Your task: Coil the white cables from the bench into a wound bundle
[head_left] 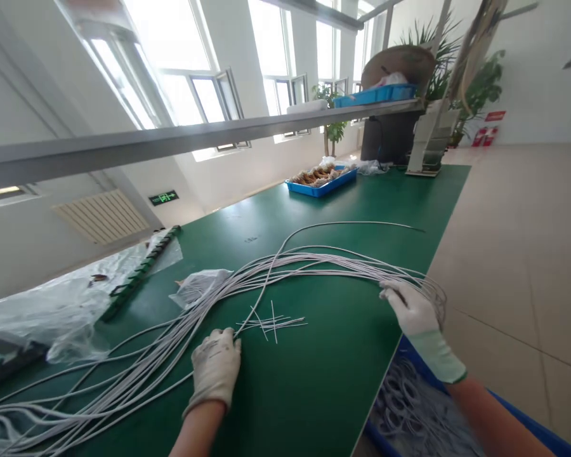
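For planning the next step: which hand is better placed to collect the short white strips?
Probably the white-gloved left hand: it lies beside those strips; the right hand is farther, at the long white cables.

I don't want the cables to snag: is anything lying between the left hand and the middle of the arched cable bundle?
Yes: a small scatter of short, thin pieces lies on the green table, ahead and to the right of the left hand, on the near side of the cable bundle.
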Demonstrator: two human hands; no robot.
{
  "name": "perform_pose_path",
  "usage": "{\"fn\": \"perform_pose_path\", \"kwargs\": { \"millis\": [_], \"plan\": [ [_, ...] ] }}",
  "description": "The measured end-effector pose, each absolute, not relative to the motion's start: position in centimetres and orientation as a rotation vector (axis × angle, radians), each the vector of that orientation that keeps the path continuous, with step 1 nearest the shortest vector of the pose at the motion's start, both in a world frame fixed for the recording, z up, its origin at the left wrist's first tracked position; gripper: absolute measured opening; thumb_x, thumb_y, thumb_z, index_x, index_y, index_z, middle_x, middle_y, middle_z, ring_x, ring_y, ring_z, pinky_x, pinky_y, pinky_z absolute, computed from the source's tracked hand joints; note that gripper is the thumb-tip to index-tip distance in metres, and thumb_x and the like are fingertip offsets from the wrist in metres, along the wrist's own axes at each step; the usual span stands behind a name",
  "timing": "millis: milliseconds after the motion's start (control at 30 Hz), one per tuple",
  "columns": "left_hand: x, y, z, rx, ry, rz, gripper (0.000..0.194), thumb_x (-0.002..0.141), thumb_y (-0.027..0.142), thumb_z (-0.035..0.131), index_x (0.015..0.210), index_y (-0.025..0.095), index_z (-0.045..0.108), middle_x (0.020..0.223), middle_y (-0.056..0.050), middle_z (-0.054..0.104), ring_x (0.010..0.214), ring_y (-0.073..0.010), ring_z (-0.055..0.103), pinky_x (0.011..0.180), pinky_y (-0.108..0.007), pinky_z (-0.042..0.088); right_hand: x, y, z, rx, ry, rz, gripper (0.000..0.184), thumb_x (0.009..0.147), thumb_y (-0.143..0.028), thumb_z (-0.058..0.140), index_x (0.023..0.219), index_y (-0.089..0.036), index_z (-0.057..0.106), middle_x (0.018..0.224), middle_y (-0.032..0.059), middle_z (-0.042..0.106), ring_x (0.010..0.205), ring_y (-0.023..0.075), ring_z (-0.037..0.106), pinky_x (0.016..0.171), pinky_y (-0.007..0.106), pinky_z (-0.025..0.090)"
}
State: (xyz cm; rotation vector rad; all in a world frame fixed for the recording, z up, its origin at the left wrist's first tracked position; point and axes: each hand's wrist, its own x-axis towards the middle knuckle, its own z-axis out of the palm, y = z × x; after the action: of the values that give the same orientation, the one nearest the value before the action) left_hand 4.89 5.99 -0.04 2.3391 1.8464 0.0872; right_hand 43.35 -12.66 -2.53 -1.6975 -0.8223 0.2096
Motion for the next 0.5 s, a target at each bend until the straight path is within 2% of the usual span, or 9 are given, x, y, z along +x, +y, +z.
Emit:
{"fn": "perform_pose_path", "kwargs": {
  "millis": [67,133,233,300,400,500],
  "plan": [
    [5.0,7.0,-0.6,2.331,1.882,0.074,0.019,0.097,0.029,0.064,0.108,0.015,0.070,0.111,-0.009,0.071,0.108,-0.0281,0.067,0.100,-0.055,0.052,40.5,-9.4,-1.4,-1.649,-0.906,0.415,0.022,0.085,-0.033,0.065,0.099,-0.021,0.076,0.093,0.0064,0.075,0.093,0.0273,0.069,0.099,0.043,0.052],
    [4.6,8.1,-0.6,2.282,1.889,0.151,0.017,0.097,0.030,0.065,0.107,0.016,0.069,0.107,-0.006,0.071,0.102,-0.0249,0.068,0.096,-0.051,0.054,37.9,-6.0,-0.8,-1.609,-0.936,0.633,0.016,0.086,-0.027,0.065,0.095,-0.020,0.076,0.089,0.0062,0.076,0.088,0.0258,0.071,0.094,0.041,0.056],
    [3.3,8.6,0.8,2.183,1.835,0.437,0.022,0.104,0.023,0.048,0.116,0.014,0.064,0.116,-0.011,0.068,0.105,-0.0238,0.067,0.095,-0.045,0.055,34.4,-1.2,-0.5,-1.561,-0.873,0.967,0.013,0.092,-0.026,0.066,0.095,-0.016,0.074,0.090,0.0100,0.077,0.085,0.0254,0.075,0.085,0.039,0.061],
    [1.9,7.4,2.5,2.159,1.717,0.629,0.030,0.105,0.023,0.037,0.124,0.015,0.060,0.126,-0.014,0.063,0.115,-0.0242,0.063,0.101,-0.040,0.053,32.6,1.8,-0.3,-1.516,-0.776,1.161,0.023,0.098,-0.033,0.062,0.103,-0.012,0.070,0.094,0.0150,0.078,0.086,0.0270,0.077,0.079,0.039,0.064],
    [-0.7,2.9,4.8,2.152,1.468,0.799,0.030,0.103,0.038,0.042,0.119,0.025,0.064,0.116,-0.008,0.066,0.111,-0.0246,0.064,0.095,-0.034,0.054,31.2,5.3,0.2,-1.409,-0.623,1.320,0.041,0.106,-0.046,0.052,0.120,-0.009,0.063,0.105,0.0202,0.076,0.092,0.0290,0.078,0.077,0.041,0.066],
    [-3.8,-2.8,6.1,1.973,1.183,0.998,0.022,0.095,0.045,0.057,0.094,0.036,0.077,0.095,-0.004,0.070,0.086,-0.0249,0.068,0.079,-0.032,0.057,31.7,7.4,1.1,-1.299,-0.494,1.291,0.046,0.109,-0.051,0.047,0.132,-0.012,0.056,0.118,0.0183,0.072,0.099,0.0282,0.075,0.080,0.044,0.065]
  ]
}}
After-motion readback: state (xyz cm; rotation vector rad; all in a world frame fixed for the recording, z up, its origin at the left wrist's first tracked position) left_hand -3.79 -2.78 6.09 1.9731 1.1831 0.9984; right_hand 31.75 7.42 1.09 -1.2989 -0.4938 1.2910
